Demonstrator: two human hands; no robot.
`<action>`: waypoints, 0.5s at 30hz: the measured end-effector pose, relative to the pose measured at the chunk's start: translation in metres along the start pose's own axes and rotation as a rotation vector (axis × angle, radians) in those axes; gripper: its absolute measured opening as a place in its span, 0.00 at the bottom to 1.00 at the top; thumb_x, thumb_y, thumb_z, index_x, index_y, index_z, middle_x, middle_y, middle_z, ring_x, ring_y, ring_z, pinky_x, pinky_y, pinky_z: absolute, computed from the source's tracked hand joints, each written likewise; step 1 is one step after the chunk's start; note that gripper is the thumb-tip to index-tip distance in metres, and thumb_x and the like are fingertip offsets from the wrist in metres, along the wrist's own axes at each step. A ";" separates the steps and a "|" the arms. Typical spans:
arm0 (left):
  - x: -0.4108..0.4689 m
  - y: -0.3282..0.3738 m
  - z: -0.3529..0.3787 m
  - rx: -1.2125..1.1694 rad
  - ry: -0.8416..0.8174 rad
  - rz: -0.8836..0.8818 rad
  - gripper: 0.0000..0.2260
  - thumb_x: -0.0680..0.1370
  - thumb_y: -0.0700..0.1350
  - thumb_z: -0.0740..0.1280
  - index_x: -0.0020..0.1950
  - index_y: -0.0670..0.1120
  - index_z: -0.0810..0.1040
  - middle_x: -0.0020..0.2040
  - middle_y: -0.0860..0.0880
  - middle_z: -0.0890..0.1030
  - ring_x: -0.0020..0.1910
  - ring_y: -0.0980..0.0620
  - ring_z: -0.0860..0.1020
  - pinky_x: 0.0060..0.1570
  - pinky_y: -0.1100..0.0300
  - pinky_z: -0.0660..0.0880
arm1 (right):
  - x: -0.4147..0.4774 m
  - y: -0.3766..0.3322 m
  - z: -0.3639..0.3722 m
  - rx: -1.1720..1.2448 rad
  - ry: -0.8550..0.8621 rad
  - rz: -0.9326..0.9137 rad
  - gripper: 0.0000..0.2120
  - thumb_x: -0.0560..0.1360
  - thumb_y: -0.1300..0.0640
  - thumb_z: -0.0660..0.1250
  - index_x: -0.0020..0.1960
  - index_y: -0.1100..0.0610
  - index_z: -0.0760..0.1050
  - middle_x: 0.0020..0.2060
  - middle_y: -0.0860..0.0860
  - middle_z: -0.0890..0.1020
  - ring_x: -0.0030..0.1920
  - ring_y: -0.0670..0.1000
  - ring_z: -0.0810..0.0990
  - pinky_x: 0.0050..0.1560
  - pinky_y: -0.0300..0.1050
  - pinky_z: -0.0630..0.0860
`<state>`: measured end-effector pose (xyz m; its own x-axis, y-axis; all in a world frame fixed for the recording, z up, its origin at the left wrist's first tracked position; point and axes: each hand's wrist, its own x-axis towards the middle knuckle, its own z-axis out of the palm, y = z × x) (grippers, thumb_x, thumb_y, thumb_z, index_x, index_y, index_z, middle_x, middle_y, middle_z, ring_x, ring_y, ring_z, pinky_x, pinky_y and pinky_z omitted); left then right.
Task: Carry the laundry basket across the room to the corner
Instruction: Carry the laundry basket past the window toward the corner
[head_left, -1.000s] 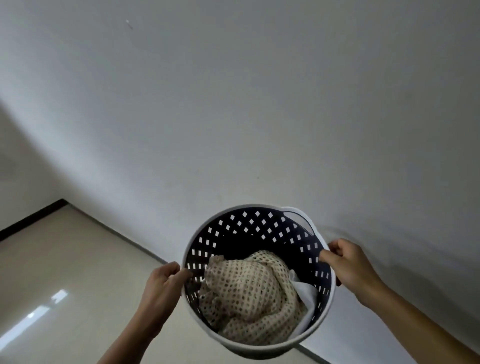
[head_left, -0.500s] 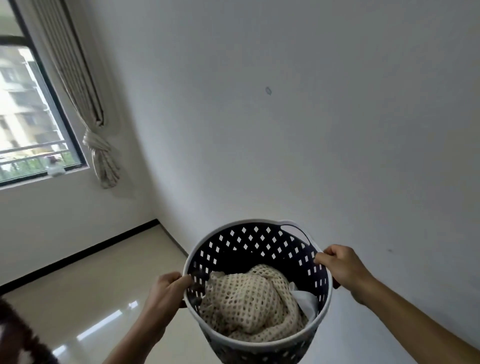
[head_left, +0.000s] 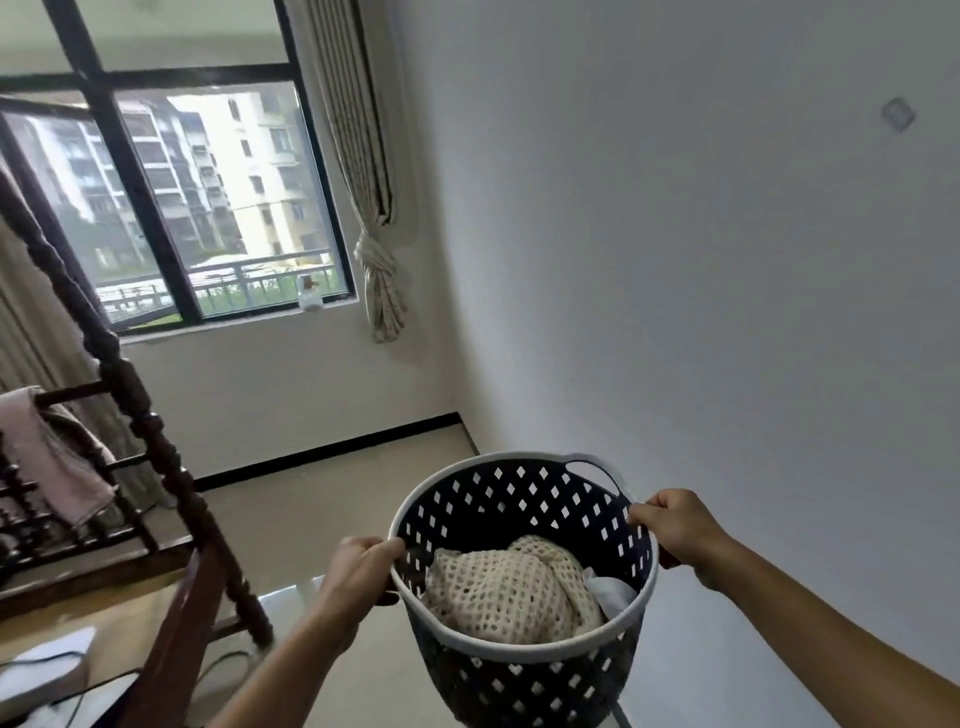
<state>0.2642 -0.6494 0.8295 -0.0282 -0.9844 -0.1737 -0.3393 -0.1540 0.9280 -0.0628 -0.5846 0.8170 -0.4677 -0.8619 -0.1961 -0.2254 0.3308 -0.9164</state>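
Mid-carry: the left hand and right hand grip opposite rims of the dark perforated plastic laundry basket, held aloft between them. Next, walk it toward the corner ahead.

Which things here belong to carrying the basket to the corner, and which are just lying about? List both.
Part of the job:
laundry basket
knitted cloth and white cloth inside it
left hand and right hand, both gripping the rim
room corner

Lying about:
dark wooden furniture
pink towel draped on it
tied curtain
window
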 end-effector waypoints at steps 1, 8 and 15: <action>0.018 0.000 0.000 -0.002 0.022 -0.019 0.10 0.72 0.36 0.63 0.40 0.29 0.79 0.31 0.39 0.81 0.32 0.43 0.79 0.40 0.49 0.78 | 0.021 -0.006 0.008 -0.009 -0.017 -0.001 0.09 0.72 0.61 0.67 0.36 0.61 0.68 0.27 0.56 0.73 0.24 0.53 0.69 0.24 0.41 0.66; 0.125 -0.016 -0.016 0.023 0.137 -0.150 0.11 0.73 0.38 0.64 0.43 0.29 0.80 0.33 0.38 0.79 0.31 0.44 0.78 0.35 0.53 0.76 | 0.151 -0.052 0.086 -0.119 -0.146 -0.046 0.09 0.72 0.60 0.67 0.37 0.61 0.68 0.30 0.57 0.73 0.29 0.54 0.69 0.26 0.44 0.67; 0.264 -0.031 -0.048 0.010 0.201 -0.208 0.07 0.72 0.35 0.63 0.35 0.36 0.77 0.32 0.38 0.76 0.32 0.43 0.76 0.31 0.54 0.74 | 0.268 -0.080 0.188 -0.214 -0.219 -0.044 0.09 0.72 0.63 0.65 0.34 0.62 0.70 0.30 0.57 0.74 0.28 0.54 0.71 0.25 0.42 0.67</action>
<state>0.3124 -0.9090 0.7703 0.2293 -0.9290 -0.2905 -0.3277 -0.3547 0.8757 -0.0090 -0.9145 0.7722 -0.2635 -0.9317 -0.2502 -0.4271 0.3452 -0.8357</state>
